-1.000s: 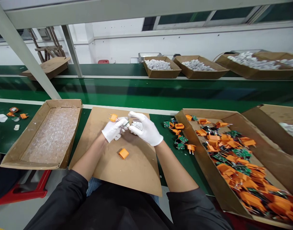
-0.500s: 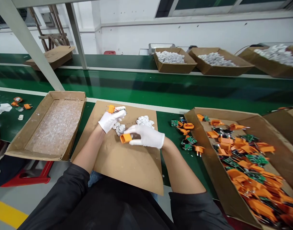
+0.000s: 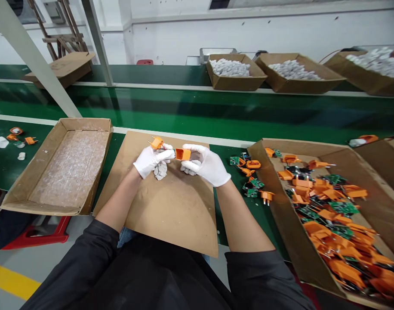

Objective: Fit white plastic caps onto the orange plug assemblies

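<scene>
My left hand [image 3: 148, 161], in a white glove, is closed around the wired part of an orange plug [image 3: 157, 143] whose metal pins point up and left. Between thumb and fingers, my gloved right hand [image 3: 210, 164] grips a hollow orange casing [image 3: 183, 154], its opening facing left toward the plug's wired end. The two parts are very close; I cannot tell whether they touch. Below the left hand, a grey-white lump [image 3: 160, 171] rests on the cardboard sheet [image 3: 171, 211]. More whitish lumps [image 3: 191, 167] lie partly hidden behind my right fingers.
To the right, a carton [image 3: 281, 232] holds many orange plugs with green circuit boards; several more [image 3: 253, 185] lie beside it. At left stands a shallow cardboard box [image 3: 96, 181] lined with clear film. Boxes of white pieces [image 3: 231, 68] line the back shelf.
My right hand has moved up with the orange casing, bringing its opening near the plug's wired end. The left hand stays nearly in place, still holding the plug.
</scene>
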A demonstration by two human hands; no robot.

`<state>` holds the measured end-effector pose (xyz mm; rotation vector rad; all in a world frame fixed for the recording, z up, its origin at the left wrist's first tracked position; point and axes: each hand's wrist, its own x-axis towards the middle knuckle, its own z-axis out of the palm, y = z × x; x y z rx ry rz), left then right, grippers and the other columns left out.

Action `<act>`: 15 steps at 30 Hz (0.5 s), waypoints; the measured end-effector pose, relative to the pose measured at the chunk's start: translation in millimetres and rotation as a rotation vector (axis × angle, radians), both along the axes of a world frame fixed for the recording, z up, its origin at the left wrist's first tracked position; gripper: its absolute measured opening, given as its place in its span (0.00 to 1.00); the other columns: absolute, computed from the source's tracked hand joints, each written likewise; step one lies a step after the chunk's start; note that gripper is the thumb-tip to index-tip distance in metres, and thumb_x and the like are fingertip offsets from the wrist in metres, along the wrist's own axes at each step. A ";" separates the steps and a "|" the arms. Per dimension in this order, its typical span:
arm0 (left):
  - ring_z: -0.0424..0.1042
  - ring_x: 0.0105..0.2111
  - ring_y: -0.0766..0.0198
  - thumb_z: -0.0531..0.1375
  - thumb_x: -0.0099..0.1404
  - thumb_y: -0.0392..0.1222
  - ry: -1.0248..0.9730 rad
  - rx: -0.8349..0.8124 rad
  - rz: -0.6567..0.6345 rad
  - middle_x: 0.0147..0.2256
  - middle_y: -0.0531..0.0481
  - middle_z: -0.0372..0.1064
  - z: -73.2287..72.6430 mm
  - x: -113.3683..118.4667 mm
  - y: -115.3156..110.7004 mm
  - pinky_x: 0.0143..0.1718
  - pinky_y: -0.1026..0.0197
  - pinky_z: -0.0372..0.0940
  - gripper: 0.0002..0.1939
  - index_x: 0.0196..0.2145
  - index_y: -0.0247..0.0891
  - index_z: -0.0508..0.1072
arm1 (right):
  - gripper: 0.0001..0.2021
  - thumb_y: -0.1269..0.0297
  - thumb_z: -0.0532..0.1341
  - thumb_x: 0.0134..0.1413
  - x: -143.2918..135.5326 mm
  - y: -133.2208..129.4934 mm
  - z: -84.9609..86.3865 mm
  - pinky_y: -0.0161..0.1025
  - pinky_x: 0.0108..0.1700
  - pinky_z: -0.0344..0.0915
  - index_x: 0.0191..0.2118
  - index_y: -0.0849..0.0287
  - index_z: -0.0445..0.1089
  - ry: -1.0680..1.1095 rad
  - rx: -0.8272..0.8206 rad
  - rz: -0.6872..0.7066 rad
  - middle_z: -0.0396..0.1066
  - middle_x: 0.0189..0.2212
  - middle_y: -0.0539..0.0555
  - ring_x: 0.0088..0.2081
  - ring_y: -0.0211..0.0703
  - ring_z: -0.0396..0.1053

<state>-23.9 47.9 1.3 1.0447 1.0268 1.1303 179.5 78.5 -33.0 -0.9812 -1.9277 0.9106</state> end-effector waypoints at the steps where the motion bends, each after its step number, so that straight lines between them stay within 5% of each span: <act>1: 0.65 0.26 0.73 0.68 0.48 0.46 0.018 0.000 0.005 0.32 0.54 0.66 -1.0 0.0 0.5 0.30 0.63 0.57 0.18 0.32 0.36 0.68 | 0.27 0.49 0.67 0.48 -0.2 -0.5 0.4 0.53 0.41 0.75 0.53 0.53 0.68 -0.005 0.014 -0.004 0.76 0.44 0.57 0.37 0.50 0.77; 7: 0.65 0.26 0.72 0.67 0.49 0.47 0.113 0.012 0.039 0.32 0.52 0.68 3.3 -0.3 0.1 0.30 0.63 0.59 0.17 0.32 0.35 0.69 | 0.26 0.48 0.65 0.50 -1.7 0.3 -1.5 0.51 0.39 0.76 0.53 0.53 0.68 -0.015 0.035 -0.001 0.76 0.44 0.58 0.38 0.50 0.76; 15: 0.66 0.24 0.73 0.69 0.50 0.48 0.174 -0.051 0.056 0.30 0.52 0.70 2.8 -0.8 0.2 0.23 0.68 0.58 0.18 0.35 0.36 0.71 | 0.30 0.45 0.67 0.47 -3.9 1.9 -1.0 0.49 0.35 0.75 0.55 0.53 0.67 0.124 -0.192 0.085 0.76 0.44 0.59 0.40 0.52 0.76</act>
